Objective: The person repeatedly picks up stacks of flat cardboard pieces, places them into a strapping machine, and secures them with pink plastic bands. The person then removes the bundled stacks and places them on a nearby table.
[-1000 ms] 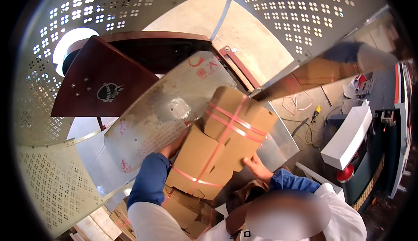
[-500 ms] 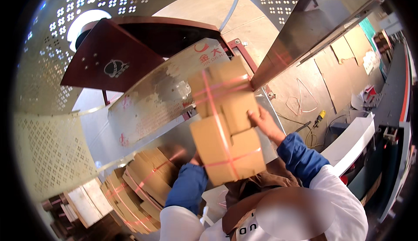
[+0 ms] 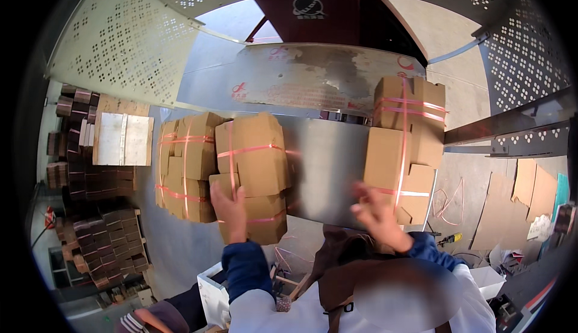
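Note:
Pink-strapped bundles of flat brown cardboard pieces lie on a shiny metal worktop (image 3: 328, 179). My left hand (image 3: 231, 211) lies against the near face of the middle bundle (image 3: 256, 149), thumb and fingers apart, not wrapped round it. Beside that, on the left, stands another strapped bundle (image 3: 185, 167). At the right end of the worktop lies a longer bundle (image 3: 385, 155) with a pink strap along it and others across it. My right hand (image 3: 382, 220) is just off its near left corner, fingers spread and slightly blurred, with nothing in them.
Behind the worktop rises a dark red machine head (image 3: 313, 8) over a worn metal plate (image 3: 289, 89). Perforated guards (image 3: 132, 50) flank it. Stacks of bundled cardboard (image 3: 111, 243) fill the left. Another person's arm (image 3: 147, 320) shows at lower left. Loose strapping (image 3: 448, 203) lies on the floor at right.
The bundle I held in both hands now rests at the worktop's right end, let go. My left hand has moved to the middle bundle. The view has swung left.

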The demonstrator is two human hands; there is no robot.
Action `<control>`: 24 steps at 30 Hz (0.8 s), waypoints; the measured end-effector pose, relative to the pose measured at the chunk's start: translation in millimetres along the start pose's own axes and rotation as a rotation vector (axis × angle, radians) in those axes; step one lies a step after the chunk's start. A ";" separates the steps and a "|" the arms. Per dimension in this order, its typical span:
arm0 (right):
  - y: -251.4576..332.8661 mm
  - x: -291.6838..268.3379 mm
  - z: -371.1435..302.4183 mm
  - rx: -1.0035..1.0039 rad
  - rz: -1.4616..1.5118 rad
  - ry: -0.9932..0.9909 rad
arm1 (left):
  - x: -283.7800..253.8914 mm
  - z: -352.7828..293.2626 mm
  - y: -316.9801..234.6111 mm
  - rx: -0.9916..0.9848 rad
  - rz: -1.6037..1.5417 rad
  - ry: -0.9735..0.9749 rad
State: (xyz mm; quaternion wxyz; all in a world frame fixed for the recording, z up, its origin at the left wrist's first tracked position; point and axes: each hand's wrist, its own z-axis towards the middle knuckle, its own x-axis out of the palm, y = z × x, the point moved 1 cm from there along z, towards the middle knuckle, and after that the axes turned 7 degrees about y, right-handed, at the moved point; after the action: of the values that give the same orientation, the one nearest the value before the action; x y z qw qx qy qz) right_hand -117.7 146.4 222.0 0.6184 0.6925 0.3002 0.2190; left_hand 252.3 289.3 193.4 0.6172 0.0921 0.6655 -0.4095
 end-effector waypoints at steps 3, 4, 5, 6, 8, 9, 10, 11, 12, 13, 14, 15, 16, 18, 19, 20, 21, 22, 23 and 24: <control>-50.5 96.6 29.6 0.278 -0.034 0.460 | -26.3 5.7 114.7 -0.271 -0.309 0.215; -83.3 127.1 37.6 0.217 -0.161 0.531 | -22.4 6.8 125.2 -0.318 -0.444 0.333; -82.9 152.1 45.6 0.256 -0.170 0.565 | -22.8 4.1 138.8 -0.379 -0.572 0.443; -80.1 174.5 52.9 0.301 -0.179 0.593 | -19.8 1.5 149.0 -0.441 -0.702 0.563; -91.1 208.7 55.5 0.335 -0.034 0.546 | -7.7 -0.2 142.3 -0.510 -0.778 0.670; -93.6 216.5 54.9 0.329 0.033 0.542 | -7.7 0.2 133.7 -0.551 -0.814 0.696; -99.1 213.6 48.9 0.335 -0.090 0.424 | 2.5 2.6 120.7 -0.505 -0.847 0.710; -97.5 212.8 45.8 0.328 -0.209 0.321 | 7.3 2.2 107.2 -0.460 -0.874 0.704; -88.8 212.2 47.3 0.312 -0.323 0.220 | 8.2 3.6 92.6 -0.411 -0.898 0.687; -85.6 201.4 47.9 0.369 -0.306 0.181 | 18.8 9.3 72.8 -0.275 -0.867 0.697; -73.2 182.5 51.4 0.410 -0.286 0.163 | 24.0 12.8 55.5 -0.268 -0.899 0.695; -67.5 166.0 49.2 0.455 -0.267 0.137 | 32.0 16.9 36.2 -0.258 -0.933 0.701; -77.9 157.7 44.6 0.403 -0.271 0.043 | 46.7 19.9 24.4 -0.237 -0.936 0.709; -89.9 132.7 34.8 0.340 -0.272 -0.137 | 75.2 25.0 -14.7 -0.212 -0.915 0.757; -105.1 119.9 27.4 0.264 -0.265 -0.235 | 87.8 24.4 -40.0 -0.213 -0.890 0.791; -100.3 109.0 23.4 0.300 -0.112 -0.266 | 96.5 23.7 -55.9 -0.189 -0.866 0.802; -83.3 98.7 21.0 0.328 0.045 -0.284 | 102.9 22.6 -65.2 -0.166 -0.839 0.801; -66.4 90.4 15.5 0.354 0.082 -0.293 | 112.0 19.7 -68.9 -0.095 -0.831 0.767; -63.8 81.0 4.0 0.272 -0.081 -0.256 | 117.1 20.1 -82.0 -0.133 -0.853 0.808; -62.2 80.5 -10.3 0.189 -0.238 -0.205 | 116.0 20.7 -87.8 -0.181 -0.867 0.837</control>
State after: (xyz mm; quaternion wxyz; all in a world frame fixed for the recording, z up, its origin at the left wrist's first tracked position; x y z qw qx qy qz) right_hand -75.4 212.5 156.6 0.5993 0.7259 0.3346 0.0434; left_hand 186.9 174.4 129.3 0.0857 -0.0868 0.8606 -0.4944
